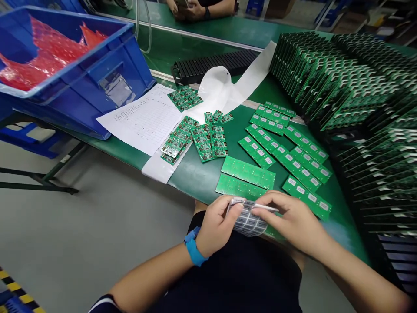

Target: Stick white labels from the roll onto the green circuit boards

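Between my two hands, over the front edge of the green table, a curled sheet of small grey labels (250, 224) is held. My left hand (223, 221), with a blue band at the wrist, pinches its left edge between thumb and fingers. At the other side my right hand (286, 215) grips a white, thin pen-like tool (269, 208) that reaches over the sheet; its exact kind is unclear. Just beyond lie two bare green circuit boards (249, 173). To the right, several green boards (293, 163) carry white labels.
Dense racks of upright circuit boards (329, 78) fill the right side. Component boards (203, 141), a printed sheet (140, 117) and white paper strip (257, 71) lie mid-table. A blue crate (127, 56) with red bubble wrap stands left. Across the table are another person's hands (192, 9).
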Demonstrator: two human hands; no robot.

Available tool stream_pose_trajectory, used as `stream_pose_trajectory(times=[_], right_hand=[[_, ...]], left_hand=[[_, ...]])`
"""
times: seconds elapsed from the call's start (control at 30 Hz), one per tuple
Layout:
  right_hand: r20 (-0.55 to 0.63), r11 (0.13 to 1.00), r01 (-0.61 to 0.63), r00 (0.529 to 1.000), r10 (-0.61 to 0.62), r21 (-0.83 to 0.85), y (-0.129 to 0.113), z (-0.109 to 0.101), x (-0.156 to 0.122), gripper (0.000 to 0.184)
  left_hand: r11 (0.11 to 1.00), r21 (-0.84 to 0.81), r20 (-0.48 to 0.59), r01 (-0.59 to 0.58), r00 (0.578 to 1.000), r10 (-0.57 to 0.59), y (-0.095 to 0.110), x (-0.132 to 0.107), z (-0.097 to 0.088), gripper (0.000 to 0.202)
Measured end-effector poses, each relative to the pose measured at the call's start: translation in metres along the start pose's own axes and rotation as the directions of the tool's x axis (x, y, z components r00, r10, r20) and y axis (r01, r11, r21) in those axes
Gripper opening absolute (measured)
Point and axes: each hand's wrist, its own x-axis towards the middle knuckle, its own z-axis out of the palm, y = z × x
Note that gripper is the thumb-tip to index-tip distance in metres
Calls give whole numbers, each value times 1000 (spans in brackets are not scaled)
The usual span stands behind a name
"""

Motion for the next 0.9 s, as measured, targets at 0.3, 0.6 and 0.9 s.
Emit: stream_pose_trajectory(times=[0.3, 0.6, 0.9], right_hand=[[24, 996, 89, 996, -90, 24, -19, 3, 29, 11], [-98, 989, -128, 988, 120, -79, -1, -6, 116, 18], [-97, 969, -142, 987, 125, -201, 8, 12, 136, 23]], left_hand=[[999, 36, 20, -9, 1000, 8, -5, 2, -9, 23], [989, 1, -52, 146, 988, -146, -10, 5, -15, 33], [988, 3, -63, 152, 986, -152, -13, 6, -23, 33]])
